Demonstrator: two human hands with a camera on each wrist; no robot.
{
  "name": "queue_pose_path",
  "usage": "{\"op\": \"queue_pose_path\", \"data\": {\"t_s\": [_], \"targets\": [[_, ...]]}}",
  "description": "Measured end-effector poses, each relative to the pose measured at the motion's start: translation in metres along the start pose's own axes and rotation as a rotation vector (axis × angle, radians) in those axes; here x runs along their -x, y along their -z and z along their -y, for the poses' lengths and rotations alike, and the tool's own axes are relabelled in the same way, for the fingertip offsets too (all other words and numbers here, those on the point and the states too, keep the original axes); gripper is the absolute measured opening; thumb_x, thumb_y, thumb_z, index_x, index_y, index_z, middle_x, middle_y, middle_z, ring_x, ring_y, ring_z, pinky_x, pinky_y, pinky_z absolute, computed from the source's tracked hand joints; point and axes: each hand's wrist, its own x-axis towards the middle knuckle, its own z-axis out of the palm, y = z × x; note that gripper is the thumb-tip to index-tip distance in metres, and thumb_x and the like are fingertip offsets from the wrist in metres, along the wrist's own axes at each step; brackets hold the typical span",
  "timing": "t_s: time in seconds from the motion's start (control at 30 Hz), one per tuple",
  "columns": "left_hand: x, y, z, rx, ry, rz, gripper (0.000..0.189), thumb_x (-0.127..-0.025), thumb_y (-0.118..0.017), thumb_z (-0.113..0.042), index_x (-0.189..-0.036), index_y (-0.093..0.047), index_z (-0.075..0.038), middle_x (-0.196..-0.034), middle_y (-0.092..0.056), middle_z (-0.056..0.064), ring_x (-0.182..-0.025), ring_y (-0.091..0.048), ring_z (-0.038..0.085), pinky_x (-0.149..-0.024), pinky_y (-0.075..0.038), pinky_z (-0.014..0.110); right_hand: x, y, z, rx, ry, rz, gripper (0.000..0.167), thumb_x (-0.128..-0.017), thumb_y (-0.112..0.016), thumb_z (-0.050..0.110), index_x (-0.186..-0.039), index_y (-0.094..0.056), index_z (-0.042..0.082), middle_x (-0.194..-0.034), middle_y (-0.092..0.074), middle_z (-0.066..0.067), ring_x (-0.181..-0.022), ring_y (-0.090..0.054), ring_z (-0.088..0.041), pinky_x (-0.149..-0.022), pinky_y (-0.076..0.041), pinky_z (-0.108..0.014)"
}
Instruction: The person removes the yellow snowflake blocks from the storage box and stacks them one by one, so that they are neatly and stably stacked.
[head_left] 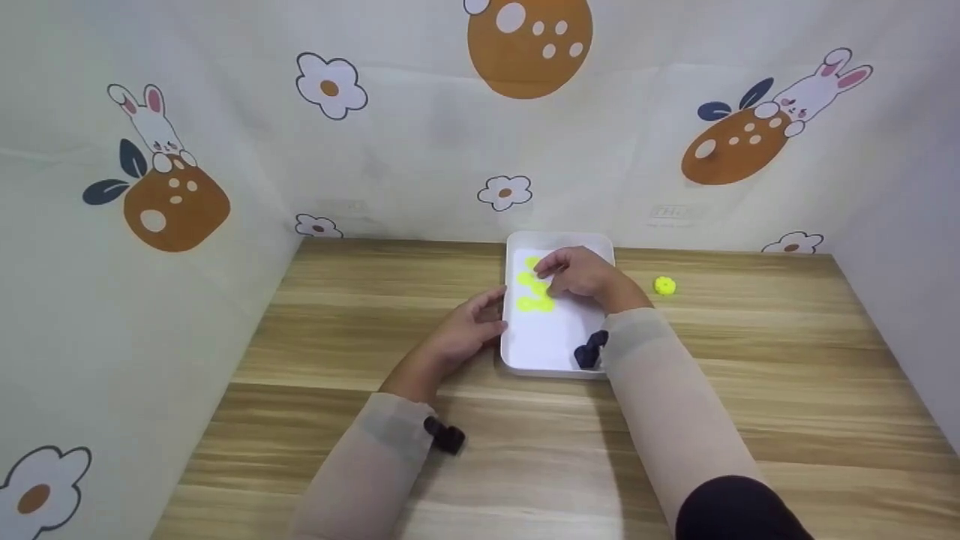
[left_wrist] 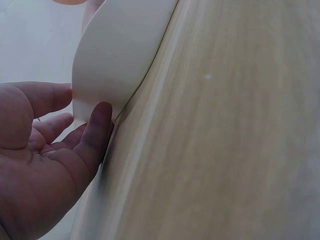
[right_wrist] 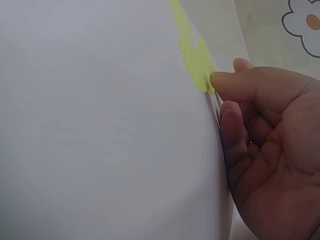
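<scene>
A shallow white tray (head_left: 555, 341) stands on the wooden table, holding several flat, bright yellow pieces (head_left: 534, 304) with scalloped outlines, grouped in its left half. My left hand (head_left: 469, 330) rests at the tray's left side, thumb and fingertips touching the outer wall (left_wrist: 117, 60). Over the tray is my right hand (head_left: 581, 274), its index fingertip and thumb spread apart above the yellow pieces. In the right wrist view, the thumb tip of that hand (right_wrist: 270, 145) touches the yellow group (right_wrist: 197, 62); the other fingers are bent. Part of the group is hidden by the right hand.
Right of the tray, a small yellow scalloped piece (head_left: 664, 286) lies on the wooden table (head_left: 750, 360). Behind the tray hangs a pale cloth (head_left: 420, 150) printed with rabbits and flowers, with similar walls at both sides. Black wrist devices (head_left: 445, 435) sit on both sleeves.
</scene>
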Motion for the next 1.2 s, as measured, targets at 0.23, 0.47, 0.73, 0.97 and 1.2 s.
{"op": "queue_pose_path", "data": {"t_s": [0.23,0.47,0.73,0.97,1.2], "targets": [[-0.0013,0.0009,0.0023,0.013,-0.022,0.024,0.069,-0.105,-0.060,-0.003,-0.168,-0.034,-0.011,-0.174,-0.037,0.012,-0.157,-0.046,0.031,-0.124,-0.048,0.046,0.0008,-0.0019,0.0003,0.000,0.002,-0.019,0.038,-0.087,-0.073,-0.006,-0.120,-0.076,0.013,-0.124,-0.074,-0.005,-0.105,-0.058,-0.022,-0.092,-0.050,-0.030],[-0.0018,0.0008,0.0015,0.014,-0.002,0.020,0.068,-0.106,-0.060,-0.004,-0.168,-0.034,-0.013,-0.174,-0.037,0.011,-0.158,-0.045,0.030,-0.125,-0.046,0.045,-0.0008,-0.0012,-0.0011,-0.004,-0.021,-0.030,0.037,-0.087,-0.074,-0.005,-0.119,-0.076,0.014,-0.126,-0.074,-0.004,-0.114,-0.060,-0.024,-0.099,-0.051,-0.033],[-0.0029,0.0008,0.0022,0.022,-0.004,0.021,0.068,-0.106,-0.059,-0.002,-0.168,-0.033,-0.011,-0.174,-0.038,0.012,-0.159,-0.043,0.031,-0.127,-0.044,0.047,-0.0004,-0.0008,-0.0005,0.006,-0.034,-0.038,0.038,-0.087,-0.075,-0.005,-0.118,-0.077,0.016,-0.124,-0.071,-0.005,-0.115,-0.059,-0.025,-0.101,-0.052,-0.035],[-0.0026,0.0002,0.0002,0.004,0.015,0.005,0.068,-0.107,-0.060,-0.005,-0.168,-0.034,-0.013,-0.175,-0.037,0.011,-0.159,-0.043,0.031,-0.127,-0.044,0.045,-0.0018,-0.0003,-0.0013,0.013,-0.028,-0.046,0.041,-0.086,-0.078,-0.005,-0.122,-0.079,0.015,-0.121,-0.069,-0.006,-0.113,-0.059,-0.024,-0.101,-0.052,-0.034],[0.0004,0.0001,-0.0009,-0.011,0.006,0.005,0.068,-0.106,-0.061,-0.004,-0.168,-0.034,-0.013,-0.176,-0.035,0.007,-0.158,-0.044,0.029,-0.125,-0.046,0.043,-0.0016,0.0005,-0.0003,0.033,-0.053,-0.046,0.041,-0.086,-0.079,-0.004,-0.121,-0.081,0.018,-0.117,-0.067,-0.006,-0.111,-0.057,-0.025,-0.100,-0.051,-0.036]]}}
